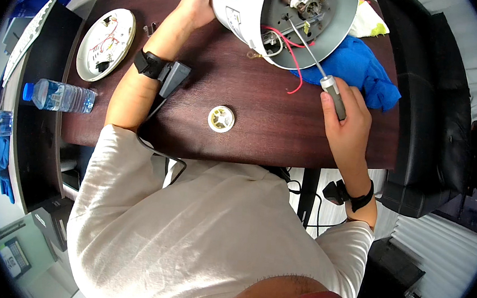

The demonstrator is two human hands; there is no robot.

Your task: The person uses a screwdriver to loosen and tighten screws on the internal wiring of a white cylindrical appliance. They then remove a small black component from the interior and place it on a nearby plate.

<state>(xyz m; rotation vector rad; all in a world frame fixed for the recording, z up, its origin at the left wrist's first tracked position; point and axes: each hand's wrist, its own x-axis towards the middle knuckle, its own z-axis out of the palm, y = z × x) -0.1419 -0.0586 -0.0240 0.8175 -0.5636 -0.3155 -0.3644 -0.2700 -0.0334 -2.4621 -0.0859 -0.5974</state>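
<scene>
A white cylindrical appliance [243, 27] lies tilted on the dark wooden table, its open end turned to the right and showing a metal plate, terminals and loose red wires [295, 69]. My left hand [199, 5] grips its left side; the fingertips are partly out of view. In my right hand [352, 116] is a screwdriver [334, 98] with a grey handle, its long shaft reaching into the open end. The tip seems to meet a fastener near the plate's left part, though contact is hard to tell. A small round white part [220, 119] sits near the table's front edge.
At the left are a round white cover [129, 29] with wires and small parts in it, and a water bottle [64, 96] lying on its side. A blue cloth [364, 72] is bunched beside the appliance. A black sofa [432, 109] stands at the right.
</scene>
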